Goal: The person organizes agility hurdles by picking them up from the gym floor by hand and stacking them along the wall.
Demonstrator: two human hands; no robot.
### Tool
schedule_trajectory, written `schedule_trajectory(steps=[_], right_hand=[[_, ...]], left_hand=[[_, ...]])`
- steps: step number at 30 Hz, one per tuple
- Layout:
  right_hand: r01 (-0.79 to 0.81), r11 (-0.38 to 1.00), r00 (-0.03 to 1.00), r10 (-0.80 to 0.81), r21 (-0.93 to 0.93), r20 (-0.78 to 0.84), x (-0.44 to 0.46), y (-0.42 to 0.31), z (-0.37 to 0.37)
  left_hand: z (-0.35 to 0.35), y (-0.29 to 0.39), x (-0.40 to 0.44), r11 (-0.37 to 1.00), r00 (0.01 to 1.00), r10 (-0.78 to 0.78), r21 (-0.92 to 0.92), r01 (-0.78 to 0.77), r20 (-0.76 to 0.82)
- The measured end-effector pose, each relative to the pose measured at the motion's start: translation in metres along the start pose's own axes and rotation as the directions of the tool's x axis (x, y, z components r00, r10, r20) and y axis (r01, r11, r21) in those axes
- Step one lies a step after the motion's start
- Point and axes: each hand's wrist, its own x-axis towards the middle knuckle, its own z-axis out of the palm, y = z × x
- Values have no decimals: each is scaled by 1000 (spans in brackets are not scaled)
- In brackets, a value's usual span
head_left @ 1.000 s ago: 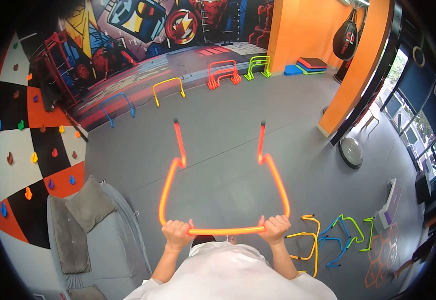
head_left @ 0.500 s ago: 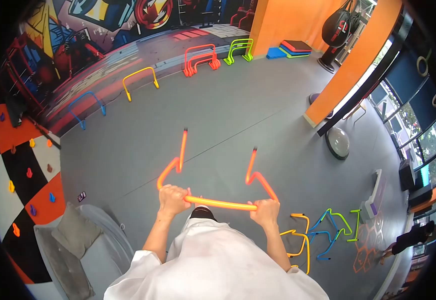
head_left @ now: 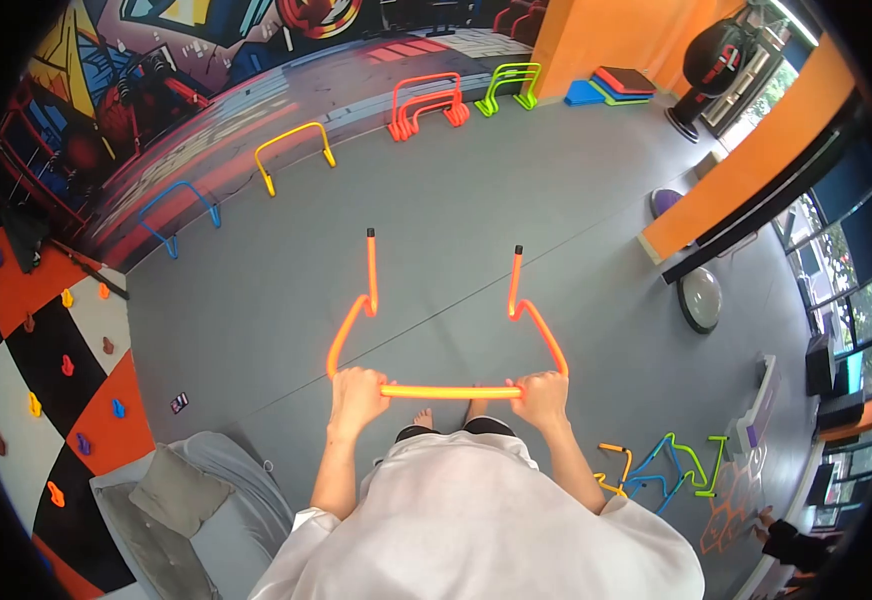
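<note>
An orange agility hurdle is held out in front of my body, its crossbar running left to right between my fists. My left hand is closed around the bar's left end, by the bend. Around the right end my right hand is wrapped in the same way. The hurdle's two side legs point away from me, with black caps at their ends. Below the bar, my bare feet show on the grey floor.
Against the mural wall stand blue, yellow, red and green hurdles. More coloured hurdles lie at right. A sofa is at lower left, a balance ball at right. Another person is at lower right.
The hurdle's bar has levelled, and its legs have swung farther up in view. My feet have come into sight below it. The other person at right has moved lower in view.
</note>
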Motion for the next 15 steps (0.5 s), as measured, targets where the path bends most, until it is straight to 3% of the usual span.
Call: schedule_trajectory(steps=[3, 8, 11, 15], right_hand=[[99, 995, 995, -99, -14, 20, 48, 7, 20], [114, 993, 988, -116, 24, 99, 108, 39, 70], [85, 991, 987, -98, 107, 127, 161, 77, 94], [99, 984, 983, -120, 145, 139, 268, 115, 106]], left_hand=[[21, -34, 20, 998, 994, -63, -5, 64, 91], [18, -41, 84, 971, 837, -240, 108, 215, 492], [19, -35, 141, 962, 859, -257, 31, 272, 442], [1, -30, 236, 950, 898, -312, 88, 299, 310]])
